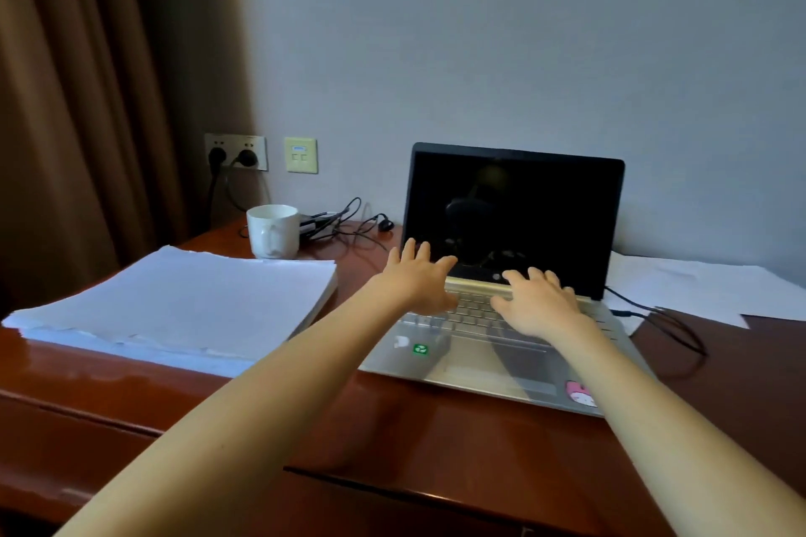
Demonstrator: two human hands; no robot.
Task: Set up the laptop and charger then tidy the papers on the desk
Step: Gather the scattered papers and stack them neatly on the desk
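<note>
On glossy wooden desk [436, 427] — left hand [418, 279], right hand [541, 301] splayed flat over silver laptop [514, 205] keys.

A glossy reddish-brown desk [436, 427] carries a thick stack of white paper [183, 301] at left, a white mug [272, 231] behind it, tangled black cables [344, 222] near the mug, an open laptop [479, 362], and loose sheets [689, 288] at right.
</note>
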